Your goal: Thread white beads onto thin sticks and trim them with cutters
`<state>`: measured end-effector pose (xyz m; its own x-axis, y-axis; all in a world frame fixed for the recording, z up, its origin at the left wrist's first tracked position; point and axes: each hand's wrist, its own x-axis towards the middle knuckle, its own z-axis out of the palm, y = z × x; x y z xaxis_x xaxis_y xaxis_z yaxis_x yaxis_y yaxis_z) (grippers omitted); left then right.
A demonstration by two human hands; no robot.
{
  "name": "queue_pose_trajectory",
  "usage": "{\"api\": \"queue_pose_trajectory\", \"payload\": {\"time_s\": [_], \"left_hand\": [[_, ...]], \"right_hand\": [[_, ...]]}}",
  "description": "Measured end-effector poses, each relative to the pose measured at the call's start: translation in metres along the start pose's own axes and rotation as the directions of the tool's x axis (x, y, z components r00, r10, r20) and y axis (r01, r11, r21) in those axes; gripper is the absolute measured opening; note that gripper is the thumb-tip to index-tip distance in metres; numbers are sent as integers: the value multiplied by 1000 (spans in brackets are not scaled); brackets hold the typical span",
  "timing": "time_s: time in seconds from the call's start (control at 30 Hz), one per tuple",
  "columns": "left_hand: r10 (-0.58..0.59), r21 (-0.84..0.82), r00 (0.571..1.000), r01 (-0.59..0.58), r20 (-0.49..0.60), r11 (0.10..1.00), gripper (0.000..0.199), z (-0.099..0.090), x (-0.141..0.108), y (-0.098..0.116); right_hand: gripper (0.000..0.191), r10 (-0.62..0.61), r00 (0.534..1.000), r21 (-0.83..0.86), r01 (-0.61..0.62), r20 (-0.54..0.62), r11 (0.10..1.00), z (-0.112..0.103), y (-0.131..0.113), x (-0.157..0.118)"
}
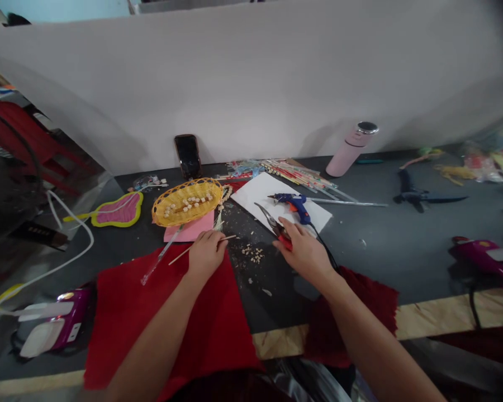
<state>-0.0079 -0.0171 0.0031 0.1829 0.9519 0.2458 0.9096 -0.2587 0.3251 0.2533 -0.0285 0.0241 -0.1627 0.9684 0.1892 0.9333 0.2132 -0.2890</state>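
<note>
My left hand is closed on a thin wooden stick above the edge of the red cloth. My right hand is closed round the red handles of the pruning shears, whose blades point up and left over a white sheet. Just beyond that hand, a blue glue gun lies on the sheet. Small cut pieces are scattered on the dark table between my hands. Behind my left hand, a yellow oval basket holds several pale beads.
A phone leans on the white partition. Patterned paper strips lie at the back, beside a pink bottle. Purple devices sit at the left and right. A dark blue bird-like shape lies farther right.
</note>
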Motion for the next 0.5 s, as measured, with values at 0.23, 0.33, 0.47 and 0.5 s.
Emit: {"api": "queue_pose_trajectory", "payload": {"time_s": [0.23, 0.33, 0.47, 0.5], "left_hand": [[15, -1, 1000, -15, -5, 1000, 15, 3, -2, 2], [19, 5, 1000, -19, -13, 1000, 14, 3, -2, 2], [17, 6, 1000, -17, -5, 1000, 13, 3, -2, 3], [17, 2, 1000, -17, -1, 1000, 13, 3, -2, 3]], "right_hand": [[54, 64, 993, -288, -32, 104, 957, -9, 12, -16], [50, 81, 992, -341, -44, 95, 939, -6, 9, -18], [39, 72, 996, -392, -45, 56, 919, -15, -3, -15], [35, 47, 998, -394, -25, 47, 919, -19, -7, -13]]}}
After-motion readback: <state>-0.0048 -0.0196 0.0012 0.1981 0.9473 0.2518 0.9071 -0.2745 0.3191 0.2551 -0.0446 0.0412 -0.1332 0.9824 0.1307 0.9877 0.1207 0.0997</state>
